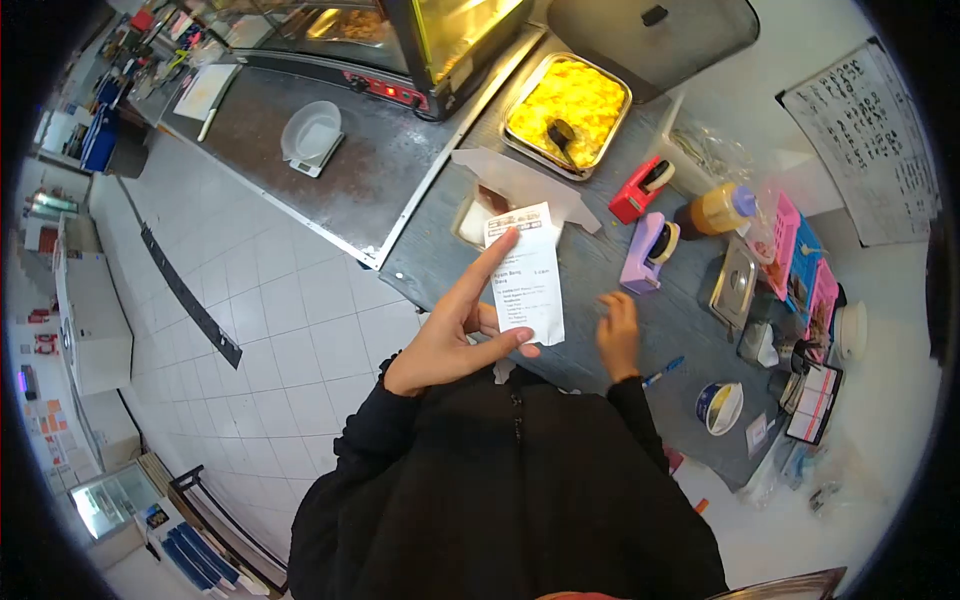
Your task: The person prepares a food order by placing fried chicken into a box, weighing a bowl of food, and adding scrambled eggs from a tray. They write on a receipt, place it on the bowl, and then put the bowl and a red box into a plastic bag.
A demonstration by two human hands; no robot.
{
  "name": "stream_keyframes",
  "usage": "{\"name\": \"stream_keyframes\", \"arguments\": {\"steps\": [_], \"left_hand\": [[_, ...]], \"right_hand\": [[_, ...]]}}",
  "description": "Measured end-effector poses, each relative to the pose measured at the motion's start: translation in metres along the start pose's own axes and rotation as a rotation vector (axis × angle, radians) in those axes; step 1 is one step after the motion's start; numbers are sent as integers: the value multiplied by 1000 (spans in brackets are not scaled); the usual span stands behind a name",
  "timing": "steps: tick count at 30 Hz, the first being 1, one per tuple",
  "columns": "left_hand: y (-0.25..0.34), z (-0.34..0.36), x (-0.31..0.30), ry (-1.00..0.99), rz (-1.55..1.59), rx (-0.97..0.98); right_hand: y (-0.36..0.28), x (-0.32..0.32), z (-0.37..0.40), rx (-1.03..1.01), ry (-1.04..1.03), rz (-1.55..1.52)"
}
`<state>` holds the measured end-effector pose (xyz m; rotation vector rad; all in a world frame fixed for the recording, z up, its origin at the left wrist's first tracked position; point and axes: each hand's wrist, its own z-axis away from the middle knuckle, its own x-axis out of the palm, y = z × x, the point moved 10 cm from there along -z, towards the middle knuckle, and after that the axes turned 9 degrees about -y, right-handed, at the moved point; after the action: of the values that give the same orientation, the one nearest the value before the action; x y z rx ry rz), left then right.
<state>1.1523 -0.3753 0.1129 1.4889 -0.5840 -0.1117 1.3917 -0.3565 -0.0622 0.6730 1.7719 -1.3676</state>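
Observation:
My left hand (450,335) is closed on a printed paper receipt (530,285), pinched between thumb and fingers and facing me. Behind the receipt, an open white takeaway box (535,185) rests on the grey table, its contents mostly hidden. Over the table to the right, my right hand (617,338) has loosely bent fingers, apart, with nothing visible in them. A purple tape dispenser (645,255) stands just beyond that hand, and a red tape dispenser (638,190) sits farther back. Close to my right wrist lies a blue pen (664,371).
A metal tray of yellow food (570,105) with a black spoon stands at the back. Left of it are a heated display case (400,60) and a scale with a clear bowl (312,135). A sauce bottle (715,210), lidded metal pan (735,283) and tub (719,408) line the right.

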Motion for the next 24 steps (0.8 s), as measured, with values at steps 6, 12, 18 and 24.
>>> {"name": "stream_keyframes", "arguments": {"steps": [6, 12, 18, 24], "left_hand": [[-12, -33, 43, -114, 31, -36], [-40, -61, 82, -167, 104, -84], [-216, -98, 85, -188, 5, -162], [-332, -77, 102, -274, -783, -236]], "right_hand": [[131, -22, 134, 369, -160, 328], [158, -39, 150, 194, 0, 185], [182, -59, 142, 248, -60, 391], [185, -58, 129, 421, 310, -349]]}}
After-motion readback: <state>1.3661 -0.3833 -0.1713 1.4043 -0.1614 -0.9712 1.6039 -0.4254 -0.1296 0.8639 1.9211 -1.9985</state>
